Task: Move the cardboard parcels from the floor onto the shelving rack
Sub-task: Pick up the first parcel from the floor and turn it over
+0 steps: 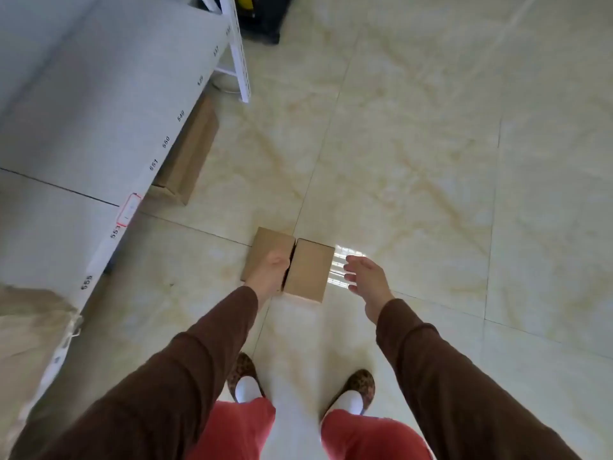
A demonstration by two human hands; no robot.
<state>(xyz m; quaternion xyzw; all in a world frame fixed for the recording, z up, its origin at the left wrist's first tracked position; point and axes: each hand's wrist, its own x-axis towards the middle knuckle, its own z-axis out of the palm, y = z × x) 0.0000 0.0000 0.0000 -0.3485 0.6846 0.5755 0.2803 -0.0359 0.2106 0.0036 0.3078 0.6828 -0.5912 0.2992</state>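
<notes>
Two small brown cardboard parcels lie side by side on the tiled floor ahead of my feet. My left hand [270,272] is closed over the right edge of the left parcel [267,249], its fingers tucked into the gap between the two. The right parcel [310,268] lies flat and touches the left one. My right hand [363,275] hovers just right of the right parcel, fingers spread, holding nothing. The white shelving rack [83,127] runs along the left, with number labels on its front edge.
A larger cardboard box [190,151] sits on a lower level under the rack's edge. Another brown parcel [30,327] rests on the rack at the near left. A dark object [262,18] stands past the rack's white upright. Open tiled floor extends to the right.
</notes>
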